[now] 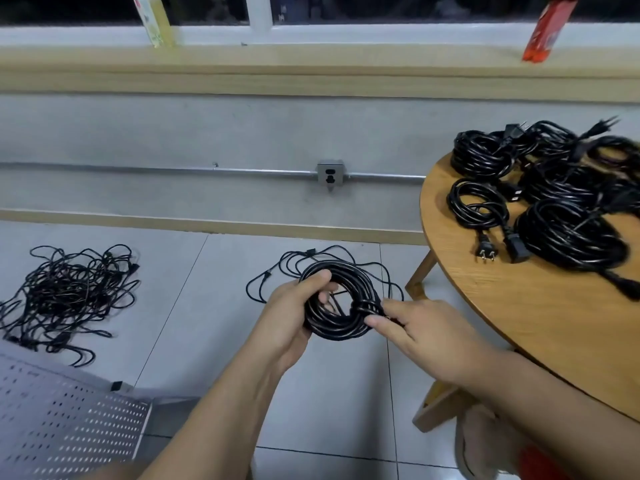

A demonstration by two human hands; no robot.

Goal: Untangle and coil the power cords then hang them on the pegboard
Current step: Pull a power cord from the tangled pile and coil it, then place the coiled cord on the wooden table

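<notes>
While the left hand wraps its fingers round a black coiled cord at the frame's centre, the right hand pinches the coil's right side; finished coils lie on the round table at right, a tangled pile on the floor at left, the pegboard lower left

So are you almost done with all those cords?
Partway. Several coiled cords already lie on the table. The left hand grips another coil while the right hand pinches its wrap. A tangled pile waits on the floor, and nothing shows hanging on the pegboard yet.
</notes>
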